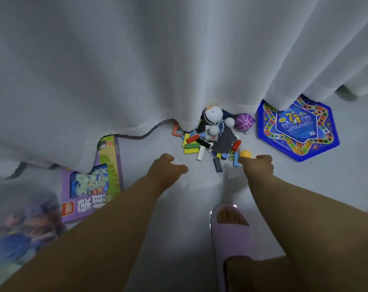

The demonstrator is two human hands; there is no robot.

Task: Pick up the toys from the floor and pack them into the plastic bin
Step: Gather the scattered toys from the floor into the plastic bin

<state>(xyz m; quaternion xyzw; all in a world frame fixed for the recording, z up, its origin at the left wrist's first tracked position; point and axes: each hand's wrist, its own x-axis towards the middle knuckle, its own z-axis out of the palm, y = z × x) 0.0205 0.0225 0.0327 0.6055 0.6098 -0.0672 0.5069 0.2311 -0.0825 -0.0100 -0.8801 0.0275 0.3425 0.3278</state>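
Observation:
A heap of coloured wooden blocks (192,145) lies on the pale floor at the foot of a white curtain. A white plush toy (213,115) and a purple ball (244,121) sit at the back of the heap. My right hand (258,165) is over the heap's right edge, fingertips pinched on a small yellow ball (246,154). My left hand (168,167) hovers just left of the blocks, fingers loosely curled, holding nothing. No plastic bin is in view.
A blue hexagonal game board box (296,131) lies to the right, partly under the white curtain (157,70). A purple toy box (92,186) lies to the left, another blurred box (21,228) nearer. My foot in a lilac slipper (231,232) stands below the heap.

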